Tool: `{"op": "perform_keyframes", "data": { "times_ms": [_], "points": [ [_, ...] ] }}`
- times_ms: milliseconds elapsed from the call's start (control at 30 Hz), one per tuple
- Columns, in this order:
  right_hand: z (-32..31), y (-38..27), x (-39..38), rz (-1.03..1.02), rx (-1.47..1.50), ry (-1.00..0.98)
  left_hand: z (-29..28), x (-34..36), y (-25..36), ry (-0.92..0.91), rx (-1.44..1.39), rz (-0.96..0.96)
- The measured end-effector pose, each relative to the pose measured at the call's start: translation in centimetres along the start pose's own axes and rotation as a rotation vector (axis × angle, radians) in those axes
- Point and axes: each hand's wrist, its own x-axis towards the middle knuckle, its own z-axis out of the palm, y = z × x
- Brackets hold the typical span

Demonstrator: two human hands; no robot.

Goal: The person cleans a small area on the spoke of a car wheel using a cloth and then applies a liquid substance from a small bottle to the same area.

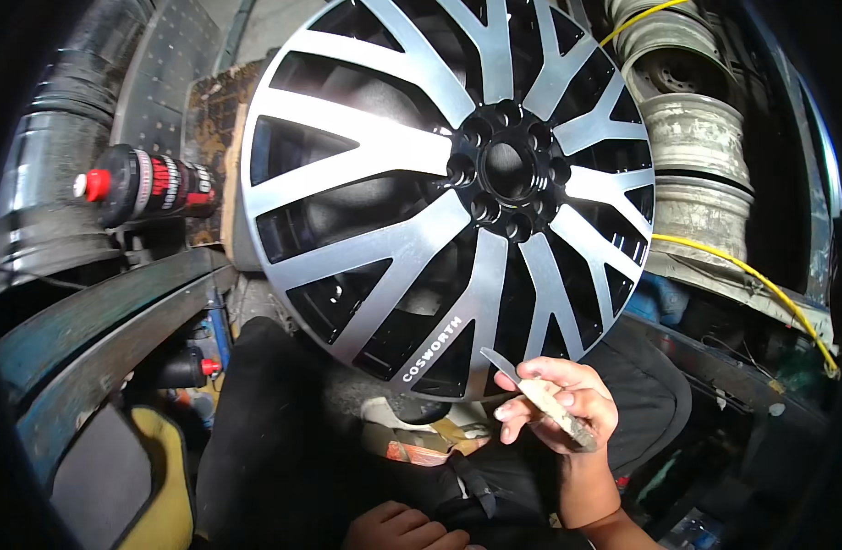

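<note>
A large alloy wheel (398, 246) with bright silver split spokes and black pockets lies face up before me, white lettering on one spoke. Over its near edge, my right hand (581, 399) is closed around a small knife (556, 414). The knife's pale, worn handle lies across the fingers, and its short grey blade points up and left toward the spokes. At the lower edge of the picture, my left hand (410, 530) rests low near my lap, its fingers bent and side by side. Whatever may be under those fingers is hidden.
On the left stands a black bottle (155, 185) with a red and white cap, by a board. Another red-capped bottle (187, 367) sits lower. Bare wheel rims (696, 137) are stacked at right, with a yellow hose (742, 261) alongside. A blue worn rail (100, 312) runs at left.
</note>
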Motion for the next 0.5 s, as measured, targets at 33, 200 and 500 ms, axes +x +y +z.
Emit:
{"op": "perform_keyframes", "data": {
  "times_ms": [33, 200, 500],
  "points": [
    [1.0, 0.0, -0.5, -0.015, 0.056, 0.046, -0.4, -0.1, 1.1, 0.010, -0.047, 0.019],
    [1.4, 1.5, 2.8, -0.151, 0.080, -0.078, -2.8, 2.3, -0.5, 0.069, -0.182, 0.174],
    [1.4, 2.3, 3.2, -0.652, -0.655, 0.247, -1.1, 1.9, -0.8, 0.153, -0.271, 0.148]
  ]
}}
